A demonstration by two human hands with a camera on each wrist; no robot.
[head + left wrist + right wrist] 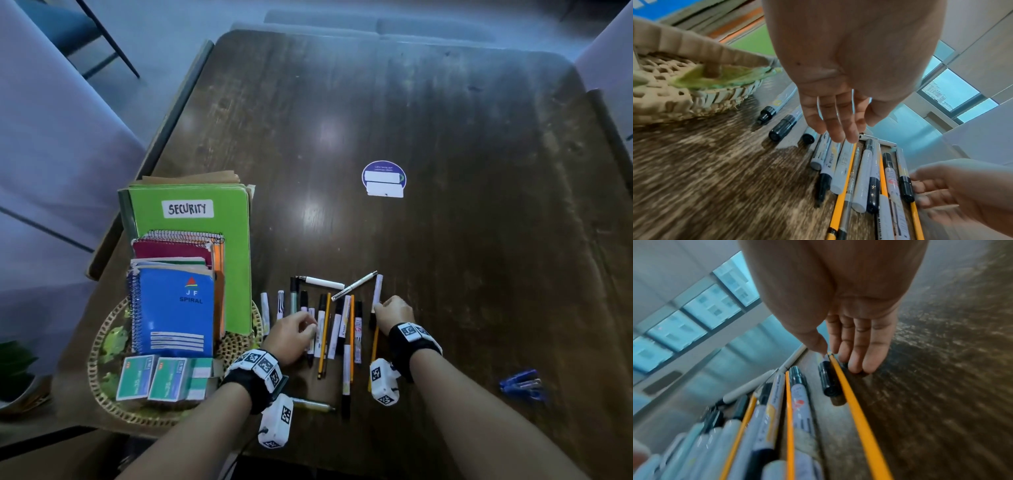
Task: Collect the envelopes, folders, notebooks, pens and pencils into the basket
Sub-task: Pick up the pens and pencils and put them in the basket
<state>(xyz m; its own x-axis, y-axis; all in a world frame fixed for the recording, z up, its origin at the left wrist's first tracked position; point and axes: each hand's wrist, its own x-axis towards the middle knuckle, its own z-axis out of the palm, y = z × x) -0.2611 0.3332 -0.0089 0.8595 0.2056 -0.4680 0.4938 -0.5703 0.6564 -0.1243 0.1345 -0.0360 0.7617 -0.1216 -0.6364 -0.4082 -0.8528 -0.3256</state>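
Note:
Several pens, markers and yellow pencils lie side by side on the dark wooden table. My left hand hovers at the left end of the row, fingers relaxed above the markers and holding nothing. My right hand is at the right end; its straight fingers touch the table beside a yellow pencil and a black-capped marker. The woven basket at the left holds a green folder, brown envelopes and a blue spiral notebook among others.
Two teal boxes lie at the basket's front. A lone pen lies by my left wrist. A round blue sticker marks mid-table, and a small blue object sits at the right. Chairs stand beyond the left edge.

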